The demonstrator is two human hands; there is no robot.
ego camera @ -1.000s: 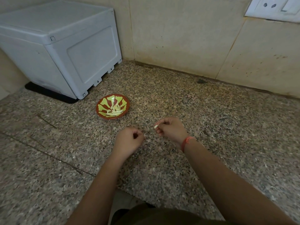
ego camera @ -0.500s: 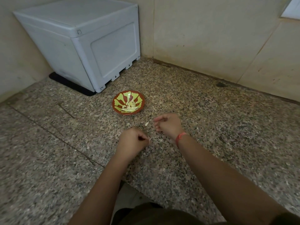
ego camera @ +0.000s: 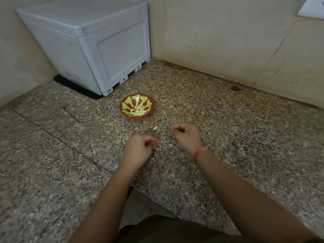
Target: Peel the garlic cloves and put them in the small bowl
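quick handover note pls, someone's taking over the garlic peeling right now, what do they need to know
Left hand: curled loosely, pinching what looks like a scrap of skin.
Right hand: curled, nothing visible in it.
Garlic clove: loose on the granite counter, between the hands and the small bowl.
Done: several peeled cloves already in the bowl.
Left: move that loose clove into the bowl; no other unpeeled cloves in view.

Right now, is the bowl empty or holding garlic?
Holding garlic: pale cloves lie piled inside the bowl. One more clove lies outside it.
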